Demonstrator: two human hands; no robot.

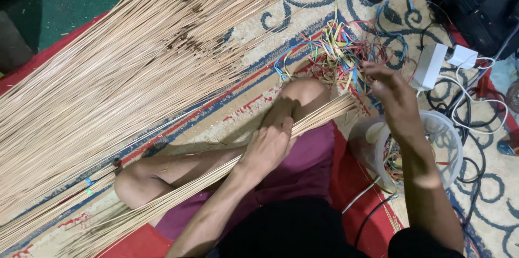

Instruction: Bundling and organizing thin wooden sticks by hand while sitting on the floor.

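Note:
My left hand (268, 147) grips a long bundle of thin tan sticks (324, 116) that lies across my bent legs, its cut ends pointing up right. My right hand (390, 87) is raised beside a tangled heap of coloured plastic strips (338, 52), fingers curled at its edge; whether it pinches a strip I cannot tell. My knee (303, 93) shows just under the bundle's end.
A large fan of loose tan sticks (124, 68) covers the patterned carpet (254, 25) on the left. A clear plastic tub (451, 139) with strips inside sits at the right. White power adapters (432, 66) and cables lie upper right, near a dark box (481, 4).

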